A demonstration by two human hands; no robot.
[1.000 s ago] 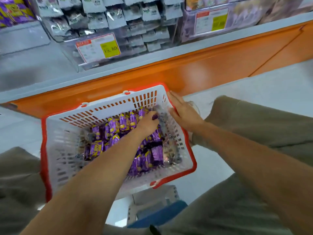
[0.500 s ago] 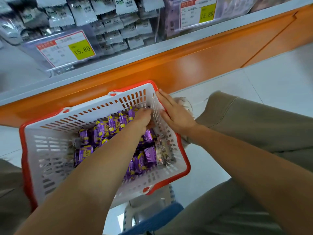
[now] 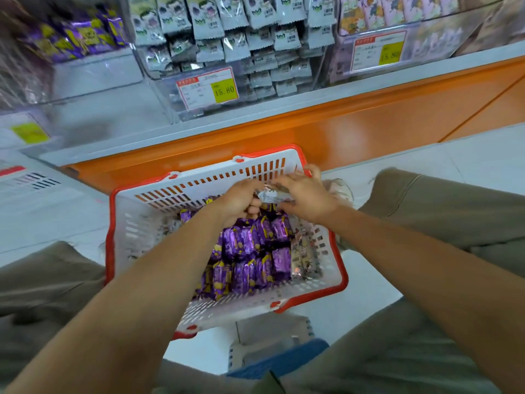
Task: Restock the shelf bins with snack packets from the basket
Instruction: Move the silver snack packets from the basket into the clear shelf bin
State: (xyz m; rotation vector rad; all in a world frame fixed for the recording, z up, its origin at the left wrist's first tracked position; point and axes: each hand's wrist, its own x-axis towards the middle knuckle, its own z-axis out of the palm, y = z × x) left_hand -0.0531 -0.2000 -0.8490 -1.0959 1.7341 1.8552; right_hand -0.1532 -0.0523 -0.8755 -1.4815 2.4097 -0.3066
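Silvery packet (image 3: 270, 194) pinched by left hand (image 3: 241, 201) and right hand (image 3: 308, 196) above white basket (image 3: 199, 183).

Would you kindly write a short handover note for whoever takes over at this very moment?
Left hand: grips one end of a pale packet above the basket.
Right hand: fingers curled over the same packet.
Basket: below the shelf, holding many purple packets.
Bins: middle bin holds similar pale packets; left bin holds purple ones.
Done: one packet picked out.
Left: put it in the middle bin, probably, then shelve the rest of the basket.
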